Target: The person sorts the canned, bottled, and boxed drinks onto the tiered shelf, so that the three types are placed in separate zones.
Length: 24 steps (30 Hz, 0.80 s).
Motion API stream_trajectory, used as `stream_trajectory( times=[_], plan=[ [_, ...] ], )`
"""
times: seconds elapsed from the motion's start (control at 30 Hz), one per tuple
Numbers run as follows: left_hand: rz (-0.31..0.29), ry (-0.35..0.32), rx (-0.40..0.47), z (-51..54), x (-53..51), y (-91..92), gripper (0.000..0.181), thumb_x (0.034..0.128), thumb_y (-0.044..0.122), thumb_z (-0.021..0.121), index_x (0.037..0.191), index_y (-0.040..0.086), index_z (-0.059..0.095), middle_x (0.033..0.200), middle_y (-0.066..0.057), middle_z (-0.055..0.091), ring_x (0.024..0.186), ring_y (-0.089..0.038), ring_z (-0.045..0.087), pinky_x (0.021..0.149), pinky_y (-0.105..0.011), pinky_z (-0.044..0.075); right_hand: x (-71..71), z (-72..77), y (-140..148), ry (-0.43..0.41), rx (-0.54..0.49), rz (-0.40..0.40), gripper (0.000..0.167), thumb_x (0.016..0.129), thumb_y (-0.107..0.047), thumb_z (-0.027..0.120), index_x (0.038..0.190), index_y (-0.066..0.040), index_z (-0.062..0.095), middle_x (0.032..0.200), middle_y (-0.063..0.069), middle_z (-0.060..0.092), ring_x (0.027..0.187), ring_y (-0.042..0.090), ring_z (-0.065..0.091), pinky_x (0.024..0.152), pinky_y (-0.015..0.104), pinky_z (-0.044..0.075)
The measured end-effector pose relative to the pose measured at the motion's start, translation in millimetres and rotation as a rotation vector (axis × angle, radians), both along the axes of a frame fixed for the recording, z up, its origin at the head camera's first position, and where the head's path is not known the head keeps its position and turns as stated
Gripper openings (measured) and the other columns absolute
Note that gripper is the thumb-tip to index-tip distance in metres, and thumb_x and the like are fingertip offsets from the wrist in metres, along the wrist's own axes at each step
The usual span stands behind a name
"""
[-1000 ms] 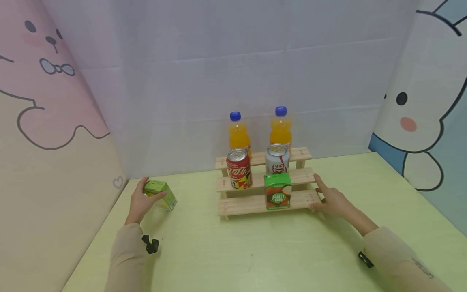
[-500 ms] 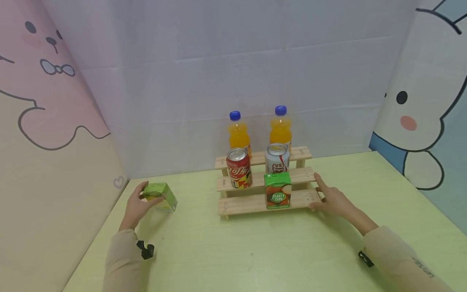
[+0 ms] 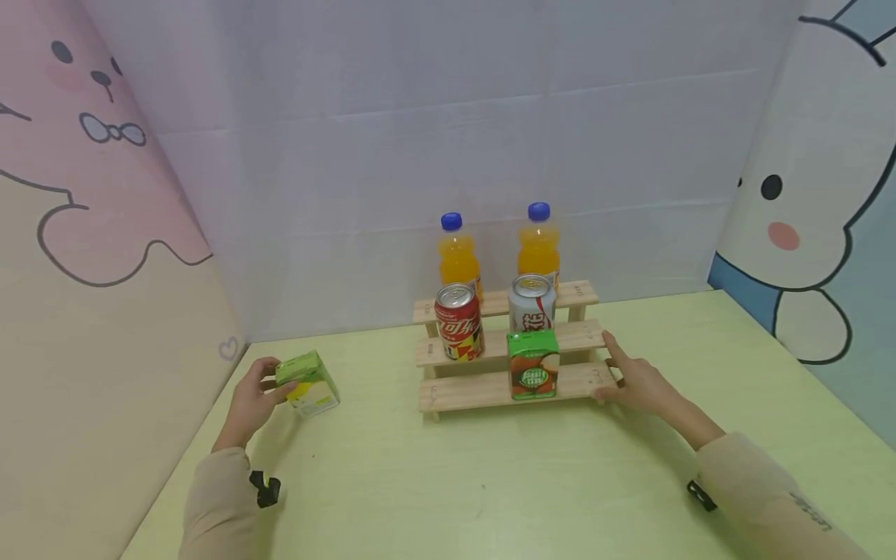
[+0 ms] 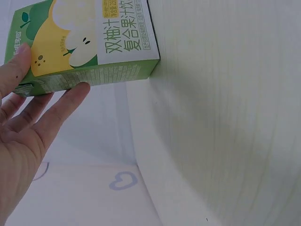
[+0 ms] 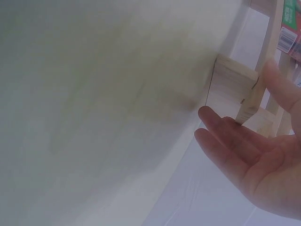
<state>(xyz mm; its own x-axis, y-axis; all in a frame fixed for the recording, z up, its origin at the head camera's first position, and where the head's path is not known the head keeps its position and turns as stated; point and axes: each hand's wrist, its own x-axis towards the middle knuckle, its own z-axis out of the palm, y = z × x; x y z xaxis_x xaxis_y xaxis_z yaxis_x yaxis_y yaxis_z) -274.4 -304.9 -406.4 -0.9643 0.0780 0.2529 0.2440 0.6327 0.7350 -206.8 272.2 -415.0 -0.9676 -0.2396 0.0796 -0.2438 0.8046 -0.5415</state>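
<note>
My left hand [image 3: 253, 397] holds a green and yellow juice box [image 3: 311, 389] tilted at the table's left side. In the left wrist view, the thumb lies on the printed front of the juice box [image 4: 80, 37] and the fingers run along its other side. Its lower corner is close to the table; I cannot tell if it touches. My right hand [image 3: 640, 385] touches the right end of a three-step wooden rack [image 3: 462, 393]. In the right wrist view, the thumb rests against a board of the rack [image 5: 251, 101], with the other fingers loosely extended beside it.
The rack's top step bears two orange drink bottles [image 3: 458, 257] with blue caps. On the middle step stand a red can [image 3: 458, 323] and a white can [image 3: 531, 299]. A green juice carton [image 3: 533, 369] stands on the bottom step. A curtain [image 3: 329, 194] hangs behind.
My left hand has drawn leftward and nearer to me, turning the juice box so that more of its yellow front shows. The right hand and the rack have stayed put.
</note>
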Motion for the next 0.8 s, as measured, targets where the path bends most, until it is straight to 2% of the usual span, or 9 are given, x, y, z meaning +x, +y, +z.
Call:
stream_trajectory(
  times=[0.23,0.37,0.47,0.67,0.8],
  plan=[
    [0.004,0.101,-0.096,4.6,3.2,14.4,0.041,0.0844,0.003,0.063,0.117,-0.007,0.040,0.112,-0.028,0.049,0.098,-0.046,0.054,0.077,-0.050,0.048,-0.7,0.6,0,-0.012,0.000,-0.005,0.098,0.080,-0.025,0.070,0.140,0.010,0.001,0.120,0.040,0.043,0.081,0.037,0.063,0.067,0.044,0.051],
    [-0.015,0.163,-0.110,11.7,5.7,27.9,0.039,0.0835,0.002,0.063,0.115,-0.006,0.042,0.109,-0.026,0.051,0.097,-0.046,0.054,0.076,-0.055,0.046,-0.2,0.9,0,-0.012,0.007,-0.006,0.099,0.079,-0.026,0.070,0.140,0.010,0.000,0.119,0.040,0.044,0.081,0.037,0.063,0.067,0.045,0.051],
    [-0.032,0.209,-0.102,18.2,8.0,38.0,0.038,0.0815,0.000,0.065,0.112,-0.006,0.044,0.107,-0.025,0.053,0.094,-0.045,0.056,0.074,-0.054,0.048,-0.1,0.5,0,-0.014,0.006,-0.007,0.099,0.079,-0.025,0.071,0.140,0.009,0.000,0.119,0.040,0.044,0.080,0.036,0.063,0.067,0.045,0.051],
    [-0.082,0.271,-0.085,33.5,14.8,57.4,0.039,0.0781,-0.004,0.067,0.110,-0.005,0.046,0.104,-0.023,0.054,0.093,-0.043,0.058,0.065,-0.041,0.054,-0.3,-0.2,0,-0.016,0.007,-0.006,0.100,0.079,-0.026,0.070,0.140,0.009,-0.001,0.119,0.040,0.044,0.080,0.036,0.063,0.065,0.043,0.051],
    [-0.126,0.308,-0.060,44.3,20.7,71.0,0.042,0.0757,-0.007,0.068,0.111,-0.007,0.046,0.104,-0.023,0.055,0.091,-0.042,0.058,0.062,-0.039,0.055,-0.3,-0.5,-1,-0.013,0.007,-0.007,0.099,0.079,-0.026,0.070,0.140,0.009,0.000,0.119,0.040,0.044,0.080,0.036,0.063,0.065,0.043,0.051]
  ],
)
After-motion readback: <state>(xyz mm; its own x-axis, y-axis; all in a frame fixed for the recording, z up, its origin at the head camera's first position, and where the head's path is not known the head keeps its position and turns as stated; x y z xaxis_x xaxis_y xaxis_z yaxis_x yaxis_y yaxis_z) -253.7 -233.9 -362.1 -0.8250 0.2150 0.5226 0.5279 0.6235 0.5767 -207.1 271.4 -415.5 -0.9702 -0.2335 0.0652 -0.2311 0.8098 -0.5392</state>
